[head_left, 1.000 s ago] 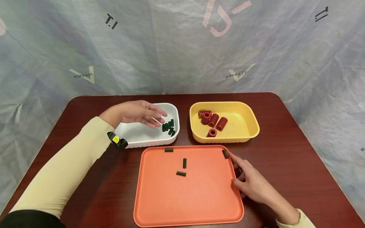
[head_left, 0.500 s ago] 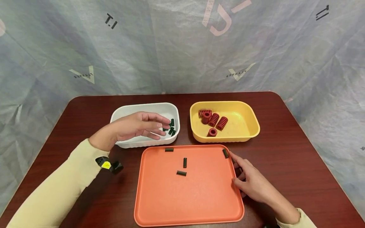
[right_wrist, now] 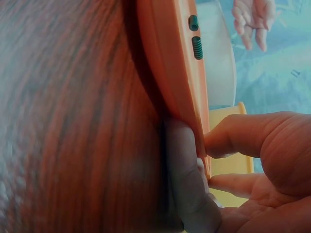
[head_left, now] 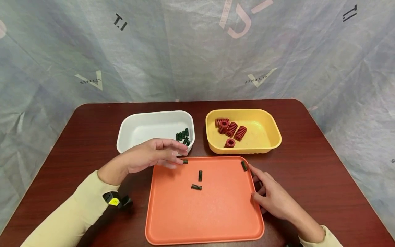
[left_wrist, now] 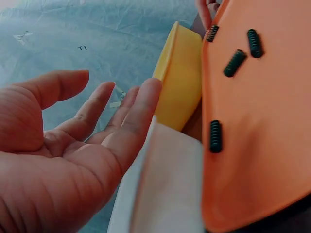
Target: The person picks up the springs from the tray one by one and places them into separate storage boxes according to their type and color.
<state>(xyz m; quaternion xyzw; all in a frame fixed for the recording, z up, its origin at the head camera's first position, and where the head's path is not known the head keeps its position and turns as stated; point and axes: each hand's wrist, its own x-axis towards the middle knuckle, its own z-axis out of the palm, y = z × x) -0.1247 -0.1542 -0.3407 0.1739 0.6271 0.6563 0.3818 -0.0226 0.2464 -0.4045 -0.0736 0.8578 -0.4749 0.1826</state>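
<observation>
My left hand [head_left: 148, 158] hovers over the far left corner of the orange tray [head_left: 216, 216], its fingers spread and holding nothing. Its fingertips partly cover a small dark green spring [head_left: 185, 161] by the tray's far rim; the left wrist view shows that spring [left_wrist: 215, 136] whole. Two more green springs, one upright in view [head_left: 200, 176] and one crosswise [head_left: 196, 187], lie nearer the tray's middle. Another spring [head_left: 244, 166] lies in the far right corner. There my right hand [head_left: 274, 199] grips the tray's right edge, thumb on the rim and a finger [right_wrist: 182, 165] against its underside.
Behind the tray stands a white bin [head_left: 139, 128] with several green springs [head_left: 183, 134] at its right end. To its right, a yellow bin [head_left: 262, 132] holds several thicker red springs [head_left: 240, 133]. Everything sits on a dark red wooden table [head_left: 311, 171] before a grey curtain.
My left hand has come out from over the white bin, toward me and slightly right, to the tray's far left corner. The right hand and the springs have stayed put.
</observation>
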